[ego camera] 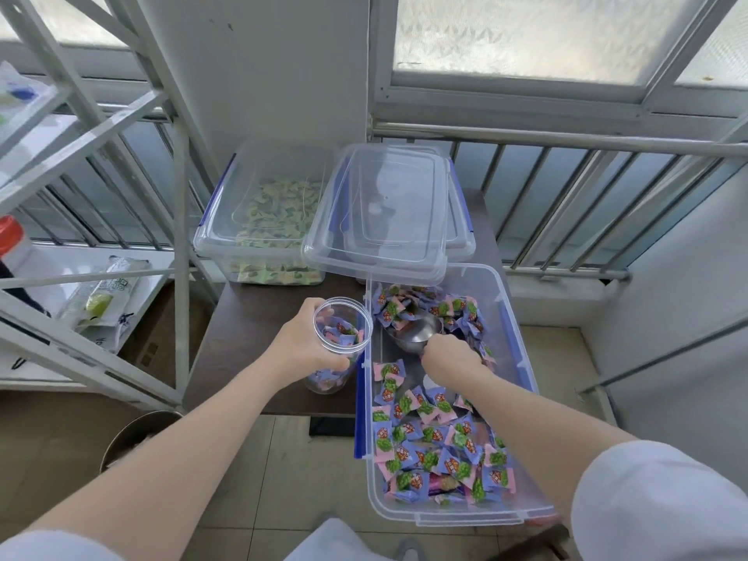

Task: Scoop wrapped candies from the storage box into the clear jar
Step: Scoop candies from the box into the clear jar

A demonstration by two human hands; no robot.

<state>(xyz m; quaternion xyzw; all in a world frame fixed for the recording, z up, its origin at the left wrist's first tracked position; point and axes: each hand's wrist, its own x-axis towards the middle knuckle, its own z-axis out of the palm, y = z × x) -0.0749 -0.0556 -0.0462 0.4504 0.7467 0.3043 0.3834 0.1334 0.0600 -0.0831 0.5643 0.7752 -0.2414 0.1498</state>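
Note:
A clear storage box (514, 330) with blue clips holds many purple, pink and green wrapped candies (429, 443). My right hand (449, 356) is inside the box, gripping the handle of a metal scoop (417, 334) whose bowl points toward the far candies. My left hand (303, 342) grips a clear jar (344, 346), tilted, just left of the box wall over the dark table (243, 342). The jar holds some of the same candies at its bottom.
A second clear box (259, 220) of green-wrapped candies stands at the back left, a clear lid (384, 212) rests behind the storage box. White metal shelving (101, 220) stands left, a window railing (607, 188) right, and a metal bin (137, 439) sits on the floor.

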